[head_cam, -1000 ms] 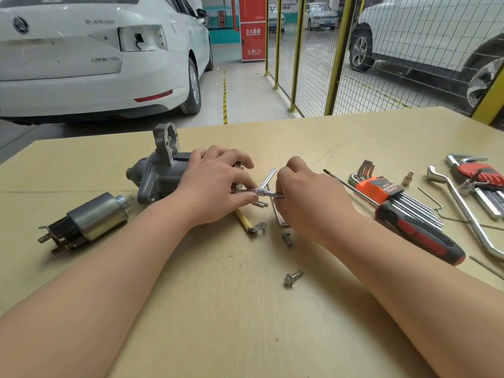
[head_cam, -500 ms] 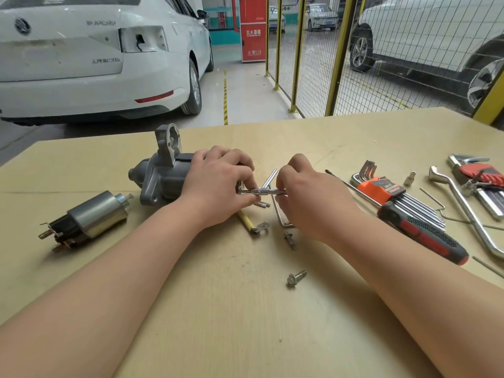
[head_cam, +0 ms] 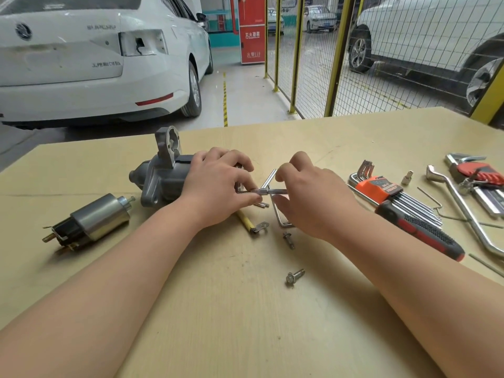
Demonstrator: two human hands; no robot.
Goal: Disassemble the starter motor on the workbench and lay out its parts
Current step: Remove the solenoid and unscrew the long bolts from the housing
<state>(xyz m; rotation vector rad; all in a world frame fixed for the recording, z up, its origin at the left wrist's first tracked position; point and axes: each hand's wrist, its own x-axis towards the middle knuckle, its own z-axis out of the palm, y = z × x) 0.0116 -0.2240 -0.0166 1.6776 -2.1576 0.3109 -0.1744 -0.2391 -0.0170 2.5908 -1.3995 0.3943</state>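
Pinching socket driver (head_cam: 268, 190), left hand (head_cam: 218, 186) curled, right hand (head_cam: 311, 195) apparently gripping its other end

Pale wood-grain surface (head_cam: 218, 323) across the whole lower half, evenly lit, with soft shadows only. Past its far edge, grey concrete floor (head_cam: 245, 91), marked at 12 o'clock by a yellow-and-black striped line (head_cam: 224, 99). At 10 o'clock, rear of a white car (head_cam: 81, 77) with an open tail-lamp recess. At 12 o'clock, far back, a red cabinet (head_cam: 252, 28) with white lettering. From 12 round to 2 o'clock, a wire-mesh fence (head_cam: 336, 55) on yellow posts; behind it a second white car (head_cam: 422, 31) and, further off, more parked cars (head_cam: 319, 17).
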